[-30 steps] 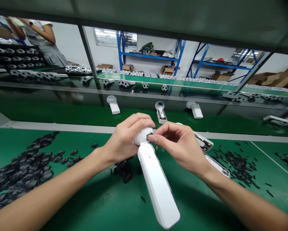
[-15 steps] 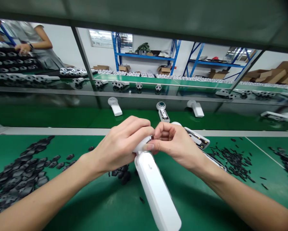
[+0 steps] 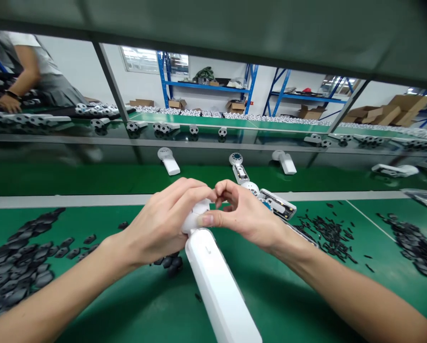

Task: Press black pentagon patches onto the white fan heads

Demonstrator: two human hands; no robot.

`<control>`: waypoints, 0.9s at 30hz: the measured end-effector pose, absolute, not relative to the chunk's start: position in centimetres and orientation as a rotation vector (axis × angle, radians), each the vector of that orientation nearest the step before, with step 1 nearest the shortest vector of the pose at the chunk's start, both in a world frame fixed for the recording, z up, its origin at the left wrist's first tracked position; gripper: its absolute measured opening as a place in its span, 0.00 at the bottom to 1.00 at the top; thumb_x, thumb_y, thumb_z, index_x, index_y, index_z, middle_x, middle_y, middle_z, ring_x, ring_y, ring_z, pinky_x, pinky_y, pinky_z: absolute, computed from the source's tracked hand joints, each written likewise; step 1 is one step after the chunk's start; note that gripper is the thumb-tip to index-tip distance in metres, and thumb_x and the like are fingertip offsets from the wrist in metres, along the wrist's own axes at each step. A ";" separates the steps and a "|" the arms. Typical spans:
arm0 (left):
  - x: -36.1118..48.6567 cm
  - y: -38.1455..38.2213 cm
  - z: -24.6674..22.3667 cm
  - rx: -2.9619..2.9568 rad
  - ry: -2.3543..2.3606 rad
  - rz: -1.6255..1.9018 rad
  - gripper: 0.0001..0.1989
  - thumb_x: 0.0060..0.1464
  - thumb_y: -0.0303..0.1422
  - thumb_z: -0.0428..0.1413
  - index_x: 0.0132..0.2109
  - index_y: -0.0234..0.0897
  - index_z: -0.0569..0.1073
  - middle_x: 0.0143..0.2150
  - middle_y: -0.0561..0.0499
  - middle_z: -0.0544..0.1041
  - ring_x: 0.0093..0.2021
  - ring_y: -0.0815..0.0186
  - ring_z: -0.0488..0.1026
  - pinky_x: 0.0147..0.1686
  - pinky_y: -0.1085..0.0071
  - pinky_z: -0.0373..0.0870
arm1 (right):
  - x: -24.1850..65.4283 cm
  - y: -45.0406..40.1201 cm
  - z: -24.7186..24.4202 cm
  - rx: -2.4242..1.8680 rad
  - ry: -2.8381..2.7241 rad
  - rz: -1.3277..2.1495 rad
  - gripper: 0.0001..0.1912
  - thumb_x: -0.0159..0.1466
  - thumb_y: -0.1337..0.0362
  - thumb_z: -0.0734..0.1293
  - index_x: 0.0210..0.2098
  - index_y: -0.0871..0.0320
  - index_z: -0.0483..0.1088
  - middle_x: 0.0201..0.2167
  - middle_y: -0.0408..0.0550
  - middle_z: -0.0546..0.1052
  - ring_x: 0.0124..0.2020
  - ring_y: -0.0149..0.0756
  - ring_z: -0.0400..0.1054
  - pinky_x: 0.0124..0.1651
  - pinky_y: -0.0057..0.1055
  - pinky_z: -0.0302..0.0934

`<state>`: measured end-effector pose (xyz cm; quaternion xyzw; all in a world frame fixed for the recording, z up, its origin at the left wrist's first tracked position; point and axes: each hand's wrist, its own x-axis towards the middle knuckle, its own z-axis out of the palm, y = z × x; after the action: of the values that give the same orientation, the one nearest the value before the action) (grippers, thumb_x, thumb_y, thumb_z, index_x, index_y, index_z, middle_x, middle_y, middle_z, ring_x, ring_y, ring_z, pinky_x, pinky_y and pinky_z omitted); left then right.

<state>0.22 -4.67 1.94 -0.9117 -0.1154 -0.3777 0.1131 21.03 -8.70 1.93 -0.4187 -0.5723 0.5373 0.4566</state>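
A white handheld fan (image 3: 222,290) with a long handle slants down toward me, its small rounded head (image 3: 195,216) at the top. My left hand (image 3: 168,214) is closed around the left side of that head. From the right, my right hand (image 3: 243,214) presses its thumb on the head, with its curled fingers near the left fingertips. Whether a small part sits between those fingers is hidden. Just beyond my right wrist lies an opened white fan housing (image 3: 278,204) with its inside showing.
Black plastic pieces (image 3: 20,267) are heaped on the green table at left, and small black strips (image 3: 331,236) at right. Several white fans, one of them a closed fan (image 3: 170,162), lie on the green belt behind. A co-worker (image 3: 31,71) stands at far left.
The view has shifted slightly, so the fan and both hands appear further left. My right fingers have lifted a little off the head while the thumb stays on it. The co-worker's arm has moved down and left.
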 end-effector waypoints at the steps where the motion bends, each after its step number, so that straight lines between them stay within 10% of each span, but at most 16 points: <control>1: 0.3 -4.7 2.0 -2.692 -0.327 -1.131 0.11 0.68 0.24 0.53 0.56 0.36 0.67 0.47 0.41 0.80 0.45 0.57 0.81 0.37 0.69 0.78 | 21.0 -8.8 2.0 -1.008 -1.424 1.345 0.31 0.48 0.59 0.87 0.45 0.55 0.72 0.52 0.47 0.79 0.55 0.40 0.74 0.50 0.32 0.71; 4: 0.2 -4.9 2.0 -2.743 -0.307 -1.170 0.13 0.69 0.26 0.54 0.58 0.36 0.67 0.49 0.41 0.80 0.47 0.58 0.81 0.40 0.69 0.79 | 20.8 -9.2 2.4 -0.824 -1.483 1.564 0.30 0.58 0.61 0.82 0.57 0.53 0.73 0.59 0.49 0.80 0.61 0.43 0.74 0.60 0.36 0.71; 14: 0.0 -5.0 1.8 -2.807 -0.367 -1.095 0.14 0.69 0.25 0.53 0.59 0.39 0.66 0.48 0.45 0.79 0.45 0.59 0.80 0.39 0.69 0.78 | 20.7 -9.2 2.2 -0.750 -1.537 1.538 0.14 0.65 0.62 0.78 0.48 0.57 0.79 0.48 0.46 0.85 0.53 0.41 0.80 0.57 0.34 0.73; 27: 0.2 -3.5 1.7 -2.858 -0.366 -1.403 0.11 0.66 0.32 0.63 0.52 0.40 0.71 0.47 0.45 0.80 0.45 0.61 0.80 0.43 0.70 0.77 | 19.2 -8.7 0.8 -0.859 -1.631 1.123 0.23 0.70 0.53 0.75 0.60 0.55 0.76 0.52 0.49 0.85 0.53 0.47 0.81 0.57 0.41 0.75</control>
<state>0.21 -3.46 1.68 -0.8914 -0.1141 -0.4375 -0.0314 19.17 -8.67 0.76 -0.3509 -0.6663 0.4586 0.4719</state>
